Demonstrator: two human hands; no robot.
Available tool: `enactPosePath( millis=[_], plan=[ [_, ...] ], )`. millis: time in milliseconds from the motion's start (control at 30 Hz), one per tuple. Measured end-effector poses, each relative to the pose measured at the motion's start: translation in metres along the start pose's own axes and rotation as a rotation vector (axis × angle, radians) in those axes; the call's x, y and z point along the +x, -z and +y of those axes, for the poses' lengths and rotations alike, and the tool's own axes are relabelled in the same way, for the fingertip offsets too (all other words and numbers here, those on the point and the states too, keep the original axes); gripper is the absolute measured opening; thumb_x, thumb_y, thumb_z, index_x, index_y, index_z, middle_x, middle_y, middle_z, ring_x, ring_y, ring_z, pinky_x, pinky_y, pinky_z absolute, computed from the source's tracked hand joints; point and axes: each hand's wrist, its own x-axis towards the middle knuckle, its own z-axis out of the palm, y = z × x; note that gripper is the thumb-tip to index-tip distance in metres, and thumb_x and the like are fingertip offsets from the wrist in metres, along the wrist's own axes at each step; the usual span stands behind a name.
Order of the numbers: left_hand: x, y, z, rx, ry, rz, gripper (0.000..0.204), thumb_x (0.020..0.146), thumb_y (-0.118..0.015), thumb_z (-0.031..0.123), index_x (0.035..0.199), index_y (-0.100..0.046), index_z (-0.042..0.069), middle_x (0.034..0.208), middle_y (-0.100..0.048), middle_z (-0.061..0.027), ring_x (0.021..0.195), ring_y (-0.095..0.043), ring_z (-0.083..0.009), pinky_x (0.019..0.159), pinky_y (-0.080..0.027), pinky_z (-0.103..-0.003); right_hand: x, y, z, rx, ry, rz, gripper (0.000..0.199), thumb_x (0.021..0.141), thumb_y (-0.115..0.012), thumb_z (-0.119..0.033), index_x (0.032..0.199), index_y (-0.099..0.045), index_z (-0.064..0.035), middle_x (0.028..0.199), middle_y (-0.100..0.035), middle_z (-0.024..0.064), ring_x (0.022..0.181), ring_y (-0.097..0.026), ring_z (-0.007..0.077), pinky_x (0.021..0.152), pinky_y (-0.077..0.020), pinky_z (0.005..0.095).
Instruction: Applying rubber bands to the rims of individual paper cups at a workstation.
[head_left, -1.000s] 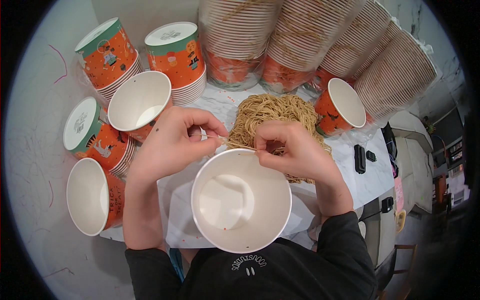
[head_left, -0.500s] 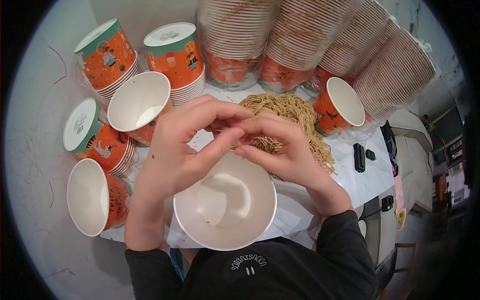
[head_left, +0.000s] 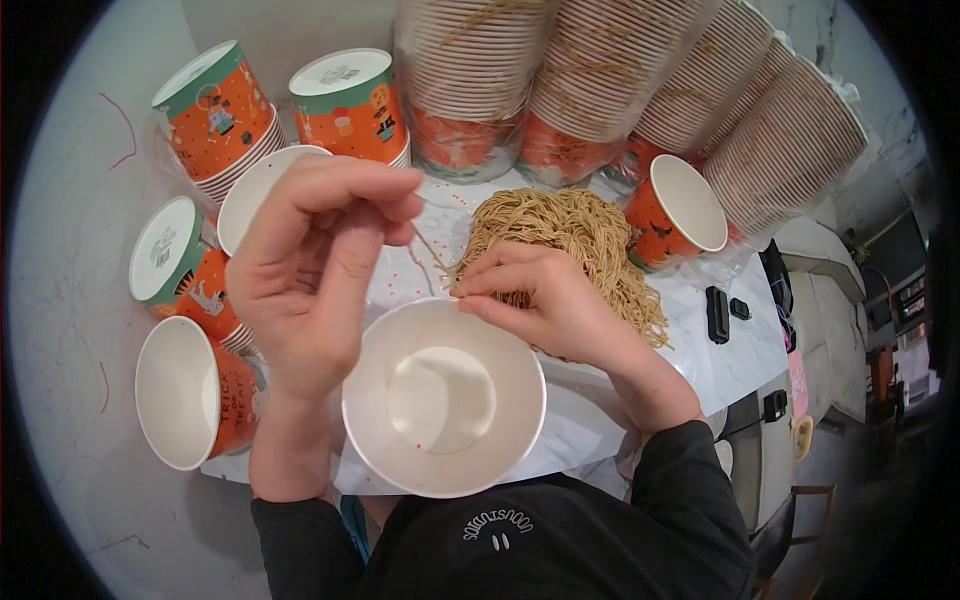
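Lifted clear of the right hand (head_left: 545, 305), the left hand (head_left: 320, 265) pinches a thin noodle strand (head_left: 432, 250) slanting down-right to the right fingers, pinched over the empty bowl (head_left: 443, 396), near the noodle pile (head_left: 565, 245).

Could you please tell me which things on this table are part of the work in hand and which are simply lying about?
In use:
left hand, raised, pinching a few noodle strands
right hand on the noodle pile
empty white cup below both hands

Lying about:
stacked orange cups
tall cup stacks
two small black objects
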Motion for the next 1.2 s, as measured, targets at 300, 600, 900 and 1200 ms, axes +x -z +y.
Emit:
enactPosePath(
  millis=[300, 600, 900, 1200],
  plan=[
    [0.0, -0.001, 0.0, 0.058, 0.043, -0.079, 0.022, 0.098, -0.056, -0.007, 0.119, -0.066, -0.006, 0.109, -0.066, -0.0108, 0.096, -0.067, -0.0137, 0.086, -0.055, -0.027, 0.0, 0.008, -0.007, 0.053, -0.061, -0.12, 0.03, 0.086, -0.081, -0.012, 0.112, -0.073, -0.0003, 0.094, -0.072, 0.0074, 0.092, -0.069, 0.0209, 0.081, -0.0551, 0.0343],
    [-0.002, -0.004, 0.008, 0.161, 0.279, -0.251, 0.051, 0.084, -0.066, -0.01, 0.134, -0.062, 0.002, 0.113, -0.067, -0.009, 0.084, -0.068, -0.0102, 0.077, -0.053, -0.026, 0.006, -0.015, -0.002, 0.317, 0.207, 0.356, 0.04, 0.091, -0.077, -0.014, 0.128, -0.066, -0.0011, 0.101, -0.072, 0.0093, 0.096, -0.069, 0.0169, 0.086, -0.054, 0.0313],
    [0.007, 0.017, 0.014, 0.299, 0.627, -0.555, 0.019, 0.088, -0.069, 0.0, 0.106, -0.072, -0.005, 0.091, -0.071, -0.0059, 0.072, -0.065, -0.006, 0.063, -0.051, -0.022, -0.001, 0.022, -0.004, 0.657, -0.063, 0.179, 0.015, 0.103, -0.061, -0.006, 0.109, -0.069, 0.0047, 0.092, -0.07, 0.0032, 0.083, -0.063, 0.0082, 0.076, -0.0515, 0.0237],
    [0.009, 0.049, 0.03, 0.317, 0.723, -0.325, 0.011, 0.094, -0.07, 0.006, 0.092, -0.075, -0.003, 0.074, -0.066, -0.0005, 0.064, -0.058, -0.0045, 0.056, -0.045, -0.022, 0.014, 0.05, 0.045, 0.545, -0.064, 0.427, 0.021, 0.106, -0.059, -0.014, 0.115, -0.069, 0.0016, 0.09, -0.068, 0.0006, 0.092, -0.065, 0.0094, 0.089, -0.0505, 0.0254]
  ],
)
